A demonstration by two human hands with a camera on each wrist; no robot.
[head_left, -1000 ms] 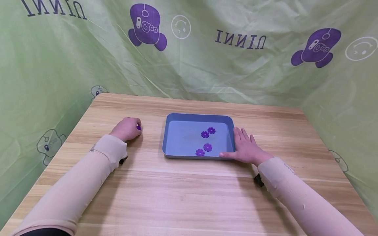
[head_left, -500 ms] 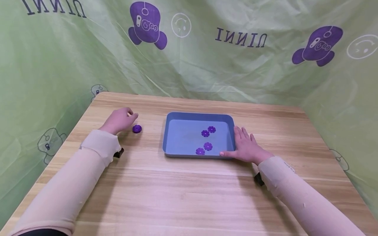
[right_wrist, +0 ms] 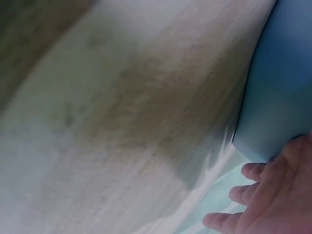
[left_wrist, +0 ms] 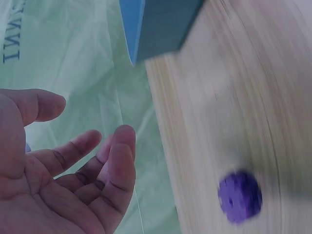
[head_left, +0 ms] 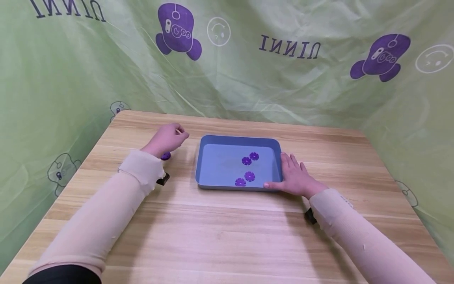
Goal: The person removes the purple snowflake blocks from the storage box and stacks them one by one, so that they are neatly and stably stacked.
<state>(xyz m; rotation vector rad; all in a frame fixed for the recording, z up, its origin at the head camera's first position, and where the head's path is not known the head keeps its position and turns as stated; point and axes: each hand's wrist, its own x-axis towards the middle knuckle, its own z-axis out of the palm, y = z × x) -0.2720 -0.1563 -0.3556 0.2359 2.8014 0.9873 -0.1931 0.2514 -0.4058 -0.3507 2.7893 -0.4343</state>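
Observation:
My left hand (head_left: 166,139) hovers over the table between the tray and a small purple stack of notched pieces (head_left: 165,156), its fingers loosely bent. In the left wrist view nothing lies between its thumb and fingers, and the purple stack (left_wrist: 240,196) sits apart on the wood. The sleeve and hand partly cover this stack in the head view. Against the right wall of a shallow blue tray (head_left: 220,161) rests my right hand (head_left: 297,177), fingers straight and thumb at the front rim. Several purple flower-shaped discs (head_left: 250,176) lie flat in the tray's right half.
The wooden table (head_left: 213,232) spreads in front of me. A green curtain (head_left: 241,90) with purple prints hangs behind it and along both sides. Dark wrist cameras hang under both cuffs, the left one (head_left: 163,179) close above the tabletop.
My left hand has let go of the purple stack, lifted away from it, then moved right toward the tray. The stack stays on the table. My right hand and the tray have not moved.

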